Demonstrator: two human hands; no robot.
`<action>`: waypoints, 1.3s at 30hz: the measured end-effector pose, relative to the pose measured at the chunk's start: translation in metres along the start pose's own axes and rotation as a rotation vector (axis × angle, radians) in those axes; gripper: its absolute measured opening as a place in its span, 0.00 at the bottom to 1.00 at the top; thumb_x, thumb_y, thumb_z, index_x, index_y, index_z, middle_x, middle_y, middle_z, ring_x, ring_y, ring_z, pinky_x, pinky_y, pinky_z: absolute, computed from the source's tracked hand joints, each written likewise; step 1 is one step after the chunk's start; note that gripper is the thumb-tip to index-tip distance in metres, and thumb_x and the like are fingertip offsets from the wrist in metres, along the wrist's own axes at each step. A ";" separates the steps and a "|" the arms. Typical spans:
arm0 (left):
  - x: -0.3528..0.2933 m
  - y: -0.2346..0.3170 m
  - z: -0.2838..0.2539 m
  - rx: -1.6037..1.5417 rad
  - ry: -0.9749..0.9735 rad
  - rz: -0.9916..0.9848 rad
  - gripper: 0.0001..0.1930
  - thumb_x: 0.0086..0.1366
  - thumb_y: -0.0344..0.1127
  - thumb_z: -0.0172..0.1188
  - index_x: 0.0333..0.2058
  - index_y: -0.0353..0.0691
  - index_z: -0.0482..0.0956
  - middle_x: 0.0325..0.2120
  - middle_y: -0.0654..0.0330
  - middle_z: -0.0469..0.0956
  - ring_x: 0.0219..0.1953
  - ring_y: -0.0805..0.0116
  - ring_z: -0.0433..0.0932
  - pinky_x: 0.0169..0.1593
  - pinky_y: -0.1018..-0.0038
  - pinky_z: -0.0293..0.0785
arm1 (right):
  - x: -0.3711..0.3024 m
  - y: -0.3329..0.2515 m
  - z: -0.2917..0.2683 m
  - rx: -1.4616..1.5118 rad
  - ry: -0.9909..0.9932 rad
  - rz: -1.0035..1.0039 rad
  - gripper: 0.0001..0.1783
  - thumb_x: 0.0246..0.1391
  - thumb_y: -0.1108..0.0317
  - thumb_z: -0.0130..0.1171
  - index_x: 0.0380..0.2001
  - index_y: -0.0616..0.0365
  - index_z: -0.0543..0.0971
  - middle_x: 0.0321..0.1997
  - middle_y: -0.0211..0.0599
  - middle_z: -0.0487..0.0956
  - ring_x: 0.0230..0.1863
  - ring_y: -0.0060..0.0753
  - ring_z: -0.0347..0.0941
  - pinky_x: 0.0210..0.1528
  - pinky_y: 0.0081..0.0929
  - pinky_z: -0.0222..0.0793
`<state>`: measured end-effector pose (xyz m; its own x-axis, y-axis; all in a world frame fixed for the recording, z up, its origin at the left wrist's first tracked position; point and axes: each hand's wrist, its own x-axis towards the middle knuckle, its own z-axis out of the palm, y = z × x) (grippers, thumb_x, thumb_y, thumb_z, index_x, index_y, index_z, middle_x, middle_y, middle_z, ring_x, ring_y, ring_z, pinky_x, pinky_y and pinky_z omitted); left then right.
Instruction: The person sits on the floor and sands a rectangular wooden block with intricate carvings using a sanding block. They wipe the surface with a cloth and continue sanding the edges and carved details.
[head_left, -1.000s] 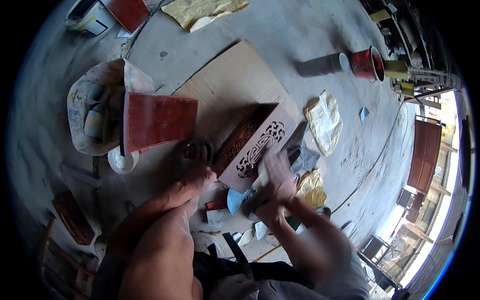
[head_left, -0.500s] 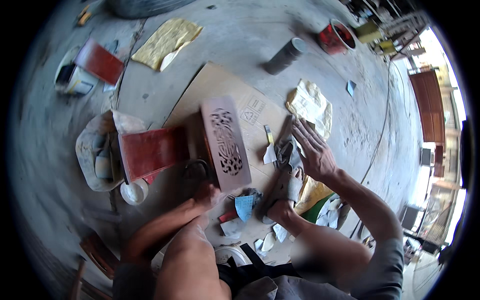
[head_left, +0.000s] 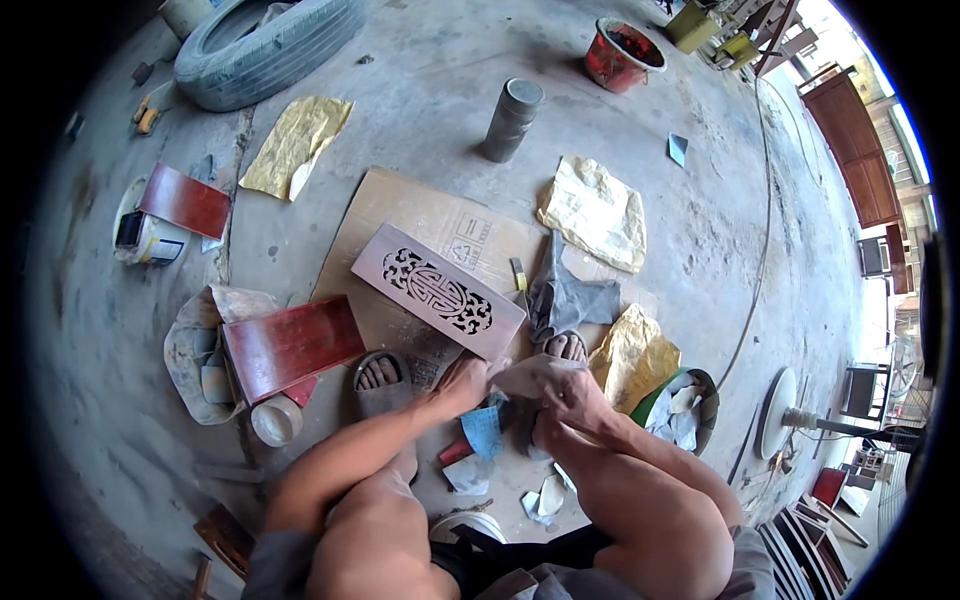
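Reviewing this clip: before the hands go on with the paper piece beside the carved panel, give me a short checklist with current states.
1. Both hands on the pale, folded sheet of sandpaper-like paper: ok; left hand and right hand both pinch it.
2. Grip type on the sheet: cannot tell, fingers overlap.
3. Pale carved wooden panel with fretwork lying flat on the brown cardboard sheet: ok.
4. Panel free of hands: ok, neither touches it.
5. Grey crumpled cloth clear of the panel: ok, beside its right end.
6. Feet clear of the panel: ok; sandalled left foot sits below it.
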<state>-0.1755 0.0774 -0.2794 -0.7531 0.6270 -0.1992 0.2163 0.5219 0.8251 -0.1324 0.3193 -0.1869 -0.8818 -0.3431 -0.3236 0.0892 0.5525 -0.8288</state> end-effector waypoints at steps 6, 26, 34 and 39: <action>-0.036 0.064 -0.075 -0.183 -0.318 -0.155 0.33 0.64 0.34 0.68 0.65 0.27 0.69 0.54 0.39 0.81 0.51 0.52 0.84 0.56 0.63 0.79 | 0.013 -0.011 -0.008 -0.208 -0.096 -0.295 0.14 0.60 0.62 0.64 0.47 0.53 0.85 0.38 0.41 0.83 0.39 0.51 0.81 0.39 0.43 0.78; 0.021 0.077 -0.170 -0.981 0.108 -0.302 0.22 0.77 0.37 0.56 0.58 0.20 0.73 0.52 0.48 0.82 0.57 0.60 0.81 0.65 0.67 0.75 | 0.044 0.044 0.032 -0.084 0.238 0.030 0.64 0.51 0.62 0.73 0.78 0.62 0.38 0.77 0.59 0.55 0.71 0.61 0.63 0.68 0.45 0.68; 0.022 0.064 -0.114 -0.896 0.085 -0.397 0.20 0.73 0.24 0.57 0.61 0.28 0.73 0.55 0.50 0.80 0.56 0.62 0.81 0.62 0.63 0.80 | 0.079 0.061 0.052 -0.034 0.418 -0.100 0.49 0.49 0.59 0.72 0.67 0.68 0.57 0.64 0.60 0.68 0.67 0.61 0.67 0.66 0.44 0.68; 0.036 0.072 -0.108 -1.489 0.125 -0.431 0.26 0.69 0.22 0.50 0.65 0.23 0.62 0.61 0.40 0.72 0.65 0.45 0.73 0.70 0.56 0.74 | 0.081 0.063 0.052 -0.055 0.457 -0.117 0.48 0.48 0.57 0.72 0.65 0.66 0.59 0.60 0.58 0.70 0.63 0.59 0.71 0.60 0.43 0.73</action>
<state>-0.2546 0.0753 -0.1696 -0.6554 0.4961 -0.5696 -0.7553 -0.4287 0.4957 -0.1743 0.2869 -0.2890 -0.9990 -0.0430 0.0152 -0.0371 0.5737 -0.8182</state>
